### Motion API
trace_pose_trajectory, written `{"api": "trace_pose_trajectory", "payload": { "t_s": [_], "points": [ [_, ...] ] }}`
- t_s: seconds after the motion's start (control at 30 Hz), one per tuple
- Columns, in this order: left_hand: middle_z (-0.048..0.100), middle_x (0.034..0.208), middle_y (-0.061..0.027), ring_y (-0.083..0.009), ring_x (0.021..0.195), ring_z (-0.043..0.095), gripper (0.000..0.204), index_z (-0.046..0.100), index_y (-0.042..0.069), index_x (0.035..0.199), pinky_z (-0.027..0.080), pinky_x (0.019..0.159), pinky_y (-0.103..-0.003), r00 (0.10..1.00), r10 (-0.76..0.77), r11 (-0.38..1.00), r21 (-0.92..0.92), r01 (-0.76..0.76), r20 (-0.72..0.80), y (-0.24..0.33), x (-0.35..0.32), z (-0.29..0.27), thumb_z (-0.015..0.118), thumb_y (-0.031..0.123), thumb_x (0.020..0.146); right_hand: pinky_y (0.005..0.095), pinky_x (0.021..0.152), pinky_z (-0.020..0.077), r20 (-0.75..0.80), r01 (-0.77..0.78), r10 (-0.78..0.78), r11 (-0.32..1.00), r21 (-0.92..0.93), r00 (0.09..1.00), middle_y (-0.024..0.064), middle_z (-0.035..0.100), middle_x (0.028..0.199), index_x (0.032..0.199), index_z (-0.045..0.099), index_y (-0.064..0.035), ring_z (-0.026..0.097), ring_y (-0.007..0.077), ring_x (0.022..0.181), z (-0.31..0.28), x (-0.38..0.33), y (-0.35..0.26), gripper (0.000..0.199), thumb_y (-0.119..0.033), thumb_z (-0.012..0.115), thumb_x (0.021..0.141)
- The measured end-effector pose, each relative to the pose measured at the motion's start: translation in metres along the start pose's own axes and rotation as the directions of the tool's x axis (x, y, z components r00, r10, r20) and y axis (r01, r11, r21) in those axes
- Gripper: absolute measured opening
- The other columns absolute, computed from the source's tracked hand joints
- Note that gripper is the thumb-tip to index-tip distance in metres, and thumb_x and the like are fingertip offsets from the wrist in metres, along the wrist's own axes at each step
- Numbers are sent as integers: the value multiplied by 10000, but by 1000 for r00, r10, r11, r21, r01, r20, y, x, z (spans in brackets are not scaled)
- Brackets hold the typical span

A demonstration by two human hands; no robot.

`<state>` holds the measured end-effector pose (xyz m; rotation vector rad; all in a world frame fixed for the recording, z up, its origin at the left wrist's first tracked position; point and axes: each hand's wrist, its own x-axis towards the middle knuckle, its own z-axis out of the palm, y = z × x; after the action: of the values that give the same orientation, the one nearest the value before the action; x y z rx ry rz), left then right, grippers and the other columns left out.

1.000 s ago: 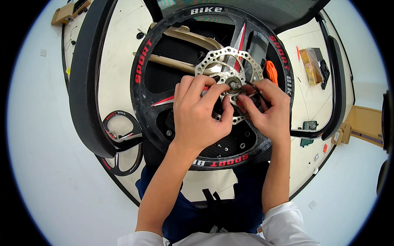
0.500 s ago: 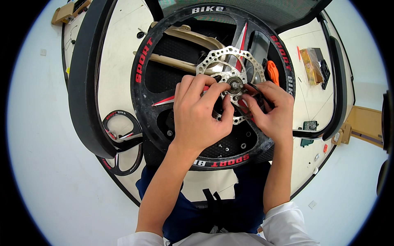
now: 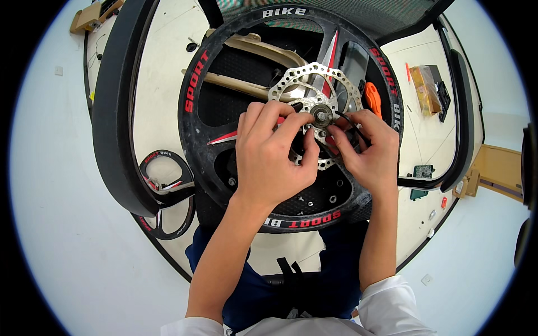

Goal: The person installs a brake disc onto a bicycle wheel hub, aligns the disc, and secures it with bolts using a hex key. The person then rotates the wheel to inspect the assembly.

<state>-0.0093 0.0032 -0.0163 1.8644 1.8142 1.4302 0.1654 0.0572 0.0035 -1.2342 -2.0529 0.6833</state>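
Observation:
A black wheel (image 3: pixel 193 147) with red and white markings lies flat over my lap, with a silver perforated brake disc (image 3: pixel 297 73) on its hub (image 3: pixel 321 115). My left hand (image 3: pixel 274 148) bends over the left side of the disc. Its thumb and index fingertip come close together beside the hub, and whatever sits between them is hidden. To the right of the hub, my right hand (image 3: pixel 370 147) pinches a thin black rod-like piece (image 3: pixel 343 116). That piece reaches toward the hub; its lower part is covered by the fingers.
Loose nuts and bolts (image 3: pixel 332 199) lie on the black surface under the wheel. An orange-handled tool (image 3: pixel 372 99) rests between the spokes, near beige frame tubes (image 3: pixel 241 84). Dark chair armrests (image 3: pixel 115 106) flank the wheel. A smaller wheel (image 3: pixel 168 232) is at the lower left.
My right hand has shifted slightly, its fingers closing in a little around the black piece. My left hand and the wheel stay almost where they were.

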Motion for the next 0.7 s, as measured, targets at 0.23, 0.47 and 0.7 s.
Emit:
{"api": "trace_pose_trajectory", "payload": {
  "t_s": [0.23,0.47,0.7],
  "points": [
    [631,878,-66,-247,799,588,200,730,57,910,476,707,-331,999,26,1000,-1,-26,-27,-2,1,-3,737,12,715,330,617,515,8,-19,19,999,-50,1000,125,694,825,891,699,19,686,274,701,0,3,-7,155,-44,811,804],
    [645,706,-47,-220,649,642,114,710,50,852,501,579,-316,799,6,930,-296,216,601,27,-15,-47,747,44,744,327,627,516,-20,-97,95,989,-111,995,125,685,799,913,711,9,672,262,675,1,-1,-3,199,-86,840,795],
    [625,975,-139,-349,945,659,236,664,19,1002,545,835,-447,484,-83,984,-5,178,871,25,-37,-32,709,33,770,322,604,501,-17,-51,50,997,-51,999,117,692,819,982,722,6,666,250,668,1,0,-8,233,-96,831,803]
  ]
}}
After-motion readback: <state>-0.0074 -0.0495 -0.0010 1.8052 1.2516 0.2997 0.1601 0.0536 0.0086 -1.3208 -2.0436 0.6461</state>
